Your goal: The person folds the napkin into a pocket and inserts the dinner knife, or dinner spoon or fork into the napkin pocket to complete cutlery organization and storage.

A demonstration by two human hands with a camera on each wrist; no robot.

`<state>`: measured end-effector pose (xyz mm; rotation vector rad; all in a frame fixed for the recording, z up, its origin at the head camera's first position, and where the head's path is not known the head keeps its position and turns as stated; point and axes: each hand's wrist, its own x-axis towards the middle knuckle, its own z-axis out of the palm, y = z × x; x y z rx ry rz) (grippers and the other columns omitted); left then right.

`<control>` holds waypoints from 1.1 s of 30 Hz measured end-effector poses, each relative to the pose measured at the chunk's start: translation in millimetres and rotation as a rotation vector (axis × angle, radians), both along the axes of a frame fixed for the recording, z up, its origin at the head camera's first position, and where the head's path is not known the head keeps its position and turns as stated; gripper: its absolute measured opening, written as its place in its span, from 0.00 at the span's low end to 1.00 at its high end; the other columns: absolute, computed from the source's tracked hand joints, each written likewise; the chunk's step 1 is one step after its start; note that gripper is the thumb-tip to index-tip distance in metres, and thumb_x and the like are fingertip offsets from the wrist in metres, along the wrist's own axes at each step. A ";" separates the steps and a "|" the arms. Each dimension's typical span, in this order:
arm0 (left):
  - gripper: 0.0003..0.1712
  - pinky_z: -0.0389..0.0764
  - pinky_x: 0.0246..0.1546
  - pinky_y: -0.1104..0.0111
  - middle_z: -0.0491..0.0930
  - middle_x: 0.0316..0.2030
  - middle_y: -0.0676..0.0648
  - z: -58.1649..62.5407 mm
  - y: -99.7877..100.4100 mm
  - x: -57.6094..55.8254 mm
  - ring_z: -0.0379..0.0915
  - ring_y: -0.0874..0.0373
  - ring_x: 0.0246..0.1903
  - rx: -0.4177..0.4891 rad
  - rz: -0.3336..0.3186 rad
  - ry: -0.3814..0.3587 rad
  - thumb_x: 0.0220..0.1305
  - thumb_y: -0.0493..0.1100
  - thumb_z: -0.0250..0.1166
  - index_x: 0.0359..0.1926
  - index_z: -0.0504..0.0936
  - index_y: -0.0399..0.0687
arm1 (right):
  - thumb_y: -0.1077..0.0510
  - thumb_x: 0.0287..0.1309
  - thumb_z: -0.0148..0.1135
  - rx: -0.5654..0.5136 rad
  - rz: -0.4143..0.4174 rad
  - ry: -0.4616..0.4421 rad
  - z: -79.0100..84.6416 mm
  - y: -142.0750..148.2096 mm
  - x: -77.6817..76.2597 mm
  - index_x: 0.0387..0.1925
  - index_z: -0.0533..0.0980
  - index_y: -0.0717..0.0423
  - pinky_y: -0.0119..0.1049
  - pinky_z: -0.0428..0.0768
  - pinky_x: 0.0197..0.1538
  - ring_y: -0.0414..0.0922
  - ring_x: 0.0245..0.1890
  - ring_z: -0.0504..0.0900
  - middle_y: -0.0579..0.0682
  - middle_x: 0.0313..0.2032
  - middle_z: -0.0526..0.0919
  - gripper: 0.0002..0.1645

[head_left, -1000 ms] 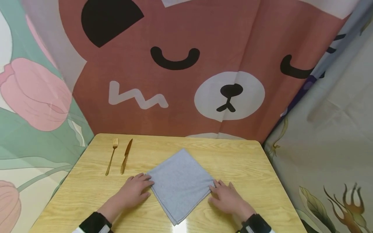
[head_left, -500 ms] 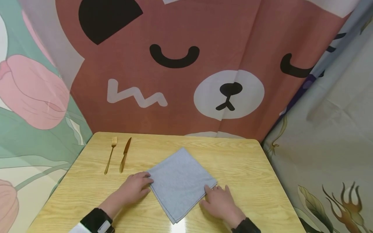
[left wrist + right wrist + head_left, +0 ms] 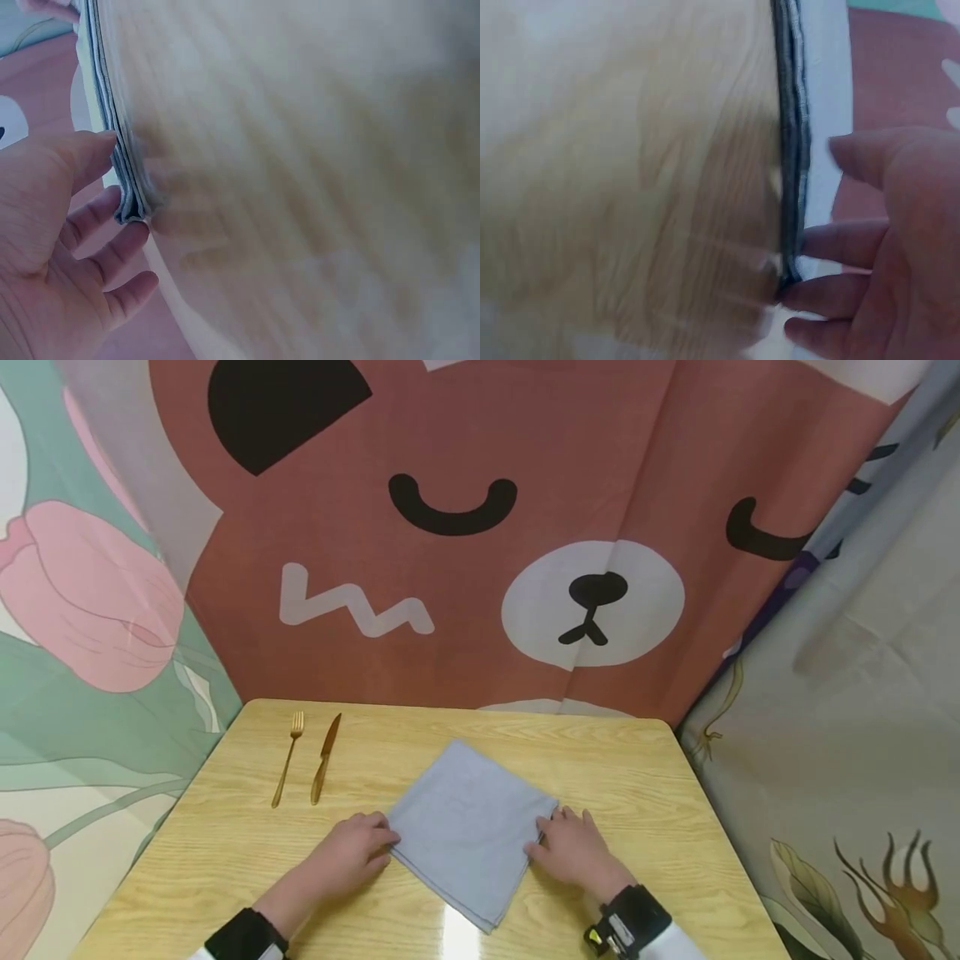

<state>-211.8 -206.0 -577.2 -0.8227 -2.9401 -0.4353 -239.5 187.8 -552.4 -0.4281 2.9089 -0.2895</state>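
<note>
Touching left corner of folded grey-blue cloth [image 3: 472, 835] with loosely spread left hand [image 3: 351, 853]; touching right corner with spread right hand [image 3: 576, 852]. Lying flat between grips, on wooden table [image 3: 637, 777]. Left of and beyond left grip: gold fork [image 3: 288, 762], knife [image 3: 324, 757].

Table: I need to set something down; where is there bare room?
Bare: the right side of the table, between the cloth, right hand and right edge; also the near left, between the left hand, fork, knife and left edge. Crowded: the cloth's side corners, where both hands touch it.
</note>
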 end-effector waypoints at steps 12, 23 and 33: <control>0.10 0.80 0.39 0.69 0.77 0.41 0.60 2.7 7.9 9.1 0.74 0.68 0.39 0.055 -0.010 -0.097 0.67 0.45 0.70 0.48 0.87 0.53 | 0.35 0.71 0.57 -0.052 0.087 0.009 -12.9 14.1 -37.5 0.68 0.75 0.56 0.71 0.54 0.75 0.65 0.77 0.63 0.64 0.73 0.70 0.37; 0.03 0.78 0.34 0.73 0.74 0.35 0.61 1.6 22.3 16.6 0.70 0.73 0.32 0.101 -0.081 -0.137 0.66 0.43 0.70 0.40 0.85 0.55 | 0.39 0.70 0.59 -0.010 0.162 -0.013 -10.6 12.4 -77.5 0.71 0.73 0.51 0.69 0.55 0.76 0.62 0.78 0.60 0.59 0.75 0.68 0.35; 0.03 0.79 0.34 0.72 0.74 0.33 0.60 5.0 45.5 18.1 0.70 0.72 0.31 0.088 -0.058 -0.156 0.66 0.43 0.70 0.40 0.86 0.52 | 0.42 0.69 0.61 -0.029 0.141 -0.037 -13.2 9.5 -111.7 0.73 0.71 0.47 0.69 0.56 0.76 0.61 0.80 0.58 0.55 0.77 0.65 0.35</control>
